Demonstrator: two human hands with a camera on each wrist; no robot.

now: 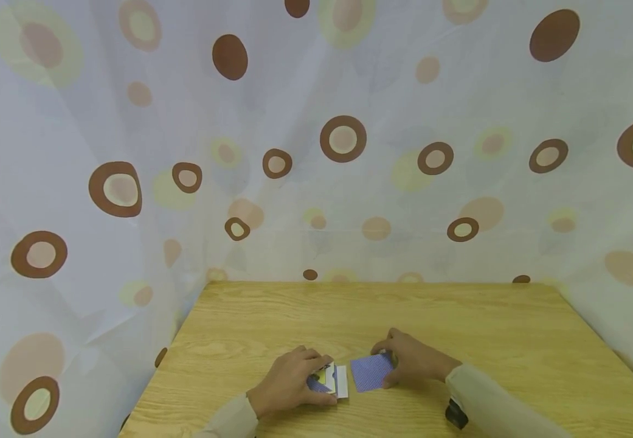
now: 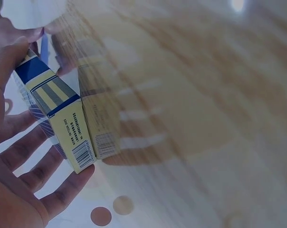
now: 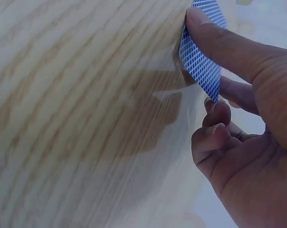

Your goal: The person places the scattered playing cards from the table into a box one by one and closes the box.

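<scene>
My left hand (image 1: 289, 382) grips a small card box (image 2: 70, 128) at the near middle of the table. In the left wrist view the box's narrow side shows blue bands, stripes and a barcode. A white flap (image 1: 342, 382) stands out from its right end, facing the cards. Just to the right, my right hand (image 1: 413, 360) holds playing cards (image 1: 368, 372) by their edges, blue-checked backs upward. The right wrist view has the thumb on the near edge of the cards (image 3: 200, 61); how many there are I cannot tell. A short gap separates cards and flap.
The light wood table (image 1: 294, 310) spreads behind and to both sides of the hands. A white curtain (image 1: 382, 194) with brown and yellow circles hangs behind it and along both sides. A small black object (image 1: 455, 415) sits under the right sleeve.
</scene>
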